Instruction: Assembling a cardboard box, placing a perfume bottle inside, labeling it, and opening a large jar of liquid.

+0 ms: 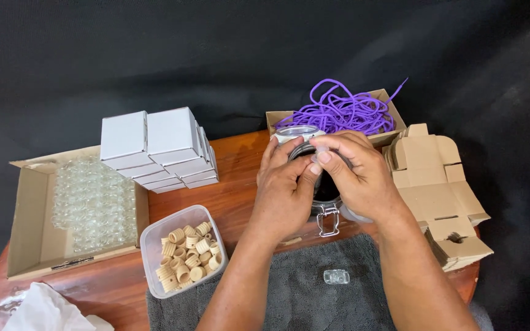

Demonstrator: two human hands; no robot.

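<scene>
At the far left of the frame I see an open cardboard box (pixel 29 214) of small clear glass bottles (pixel 93 205). Right of it, white boxes (pixel 157 150) are stacked above a plastic tub (pixel 149 242) of tan ribbed corks (pixel 190 254). In the centre, my left hand (pixel 283 196) clasps a clip-top glass jar (pixel 323 184), its grip clenched around the jar's side. My right hand (pixel 360 175) grips the jar's rim, thumb and fingertips pinched at the mouth. The jar sits above a grey towel (pixel 289 294) on the wooden tabletop (pixel 240 165); a small clear bottle (pixel 336 276) lies on the towel. Behind, a box holds purple cord (pixel 341 110). Flat cardboard blanks (pixel 440 190) fill the right.
</scene>
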